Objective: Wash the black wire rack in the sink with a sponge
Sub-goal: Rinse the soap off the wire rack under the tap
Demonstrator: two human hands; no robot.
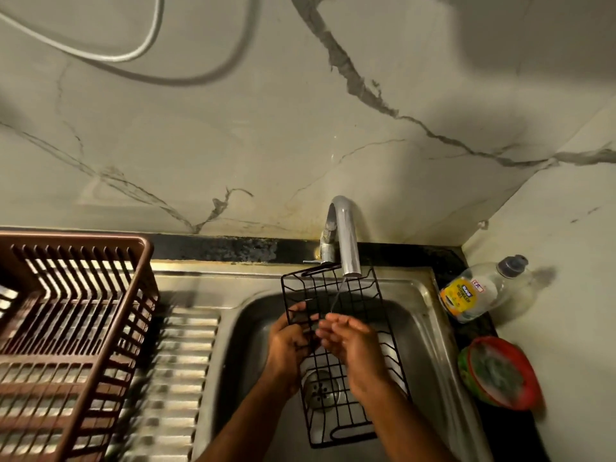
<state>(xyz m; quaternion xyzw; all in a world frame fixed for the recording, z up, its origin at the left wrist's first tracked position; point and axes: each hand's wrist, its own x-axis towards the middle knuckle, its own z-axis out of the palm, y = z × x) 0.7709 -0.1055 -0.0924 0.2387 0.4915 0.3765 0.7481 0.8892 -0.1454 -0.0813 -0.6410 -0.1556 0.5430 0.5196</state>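
The black wire rack (336, 291) is held tilted over the steel sink (423, 331), its top end just under the tap (346, 235). A thin stream of water runs from the spout onto it. My left hand (288, 341) grips the rack's left edge, fingers curled round the wires. My right hand (353, 345) lies over the rack's middle with its fingers fairly straight, touching the wires below the stream. No sponge shows in either hand. A green scrub pad sits in a red bowl (500, 371) on the counter at right.
A brown plastic dish basket (70, 328) stands on the ribbed steel drainboard (180, 368) at left. A dish-soap bottle (480, 288) leans in the right corner. The drain strainer (321, 390) shows through the rack. The marble wall rises behind.
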